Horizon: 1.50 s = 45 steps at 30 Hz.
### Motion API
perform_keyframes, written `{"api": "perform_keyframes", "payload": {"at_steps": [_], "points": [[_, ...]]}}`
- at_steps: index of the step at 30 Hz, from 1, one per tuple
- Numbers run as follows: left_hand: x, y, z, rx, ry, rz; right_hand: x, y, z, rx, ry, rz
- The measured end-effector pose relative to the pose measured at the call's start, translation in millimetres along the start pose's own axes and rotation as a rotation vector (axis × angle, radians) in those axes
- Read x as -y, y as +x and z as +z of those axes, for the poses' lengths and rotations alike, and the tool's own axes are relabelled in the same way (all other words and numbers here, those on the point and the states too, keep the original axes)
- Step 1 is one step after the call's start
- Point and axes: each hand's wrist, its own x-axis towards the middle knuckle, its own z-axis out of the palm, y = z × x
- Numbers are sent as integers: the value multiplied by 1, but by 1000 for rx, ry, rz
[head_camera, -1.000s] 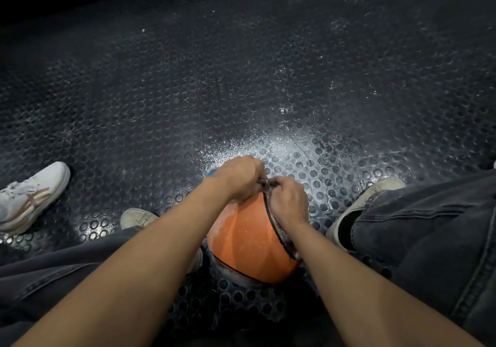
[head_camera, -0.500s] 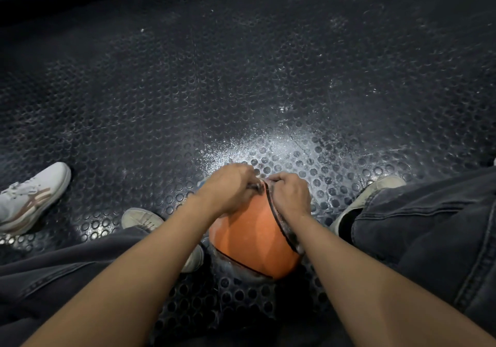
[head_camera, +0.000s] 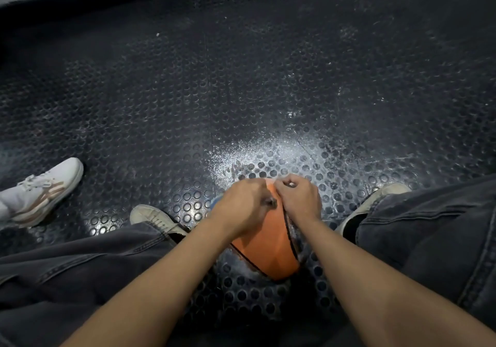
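Observation:
An orange rounded object [head_camera: 268, 250] with a dark rim or strap along its right side stands on the studded floor between my feet. My left hand [head_camera: 241, 207] curls over its top left and pinches a small dark piece at the rim. My right hand [head_camera: 298, 199] grips the top right edge with curled fingers, its thumb close to my left hand. What exactly the dark piece is I cannot tell; it is blurred.
Black studded rubber floor [head_camera: 241, 91] dusted with white powder [head_camera: 268, 150] just beyond the hands. My two pale shoes [head_camera: 153, 218] [head_camera: 375, 199] and dark jeans flank the object. Another person's white shoe [head_camera: 43, 191] lies at the left. A wall base runs along the top.
Both hands and the orange object have shifted slightly farther from me; the hands stay together at its top, the left hand now blurred as it moves.

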Motion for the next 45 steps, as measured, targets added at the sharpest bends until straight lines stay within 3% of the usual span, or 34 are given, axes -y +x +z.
{"api": "perform_keyframes", "payload": {"at_steps": [2,6,11,15,19,23,28,33,38,40,42,45], "points": [[6,-20,1,-18,-69,19,-4,3,-1,-4,7,22],[20,-7,2,-198,-68,-184,6,10,0,-24,-42,-37],[12,-30,9,-76,-105,120,11,0,8,-7,-113,-214],[18,-22,12,-305,-134,-48,12,7,11,-20,-84,-159],[11,-36,20,-174,-143,169,8,11,6,-84,-31,-77],[29,-25,15,-344,-202,-132,7,13,0,-93,22,-13],[12,-39,22,-184,-202,105,-8,18,1,-146,91,68],[27,-12,0,-375,-354,-383,-11,19,-1,-155,83,58],[44,-6,5,-409,-907,-811,-13,26,-8,-141,78,162],[46,-9,14,-325,-1045,-842,-18,25,-9,-130,67,242],[42,-14,20,-295,-962,-802,-28,22,-6,-85,94,327],[33,-22,29,-362,-745,-786,-40,19,-1,215,260,528]]}}
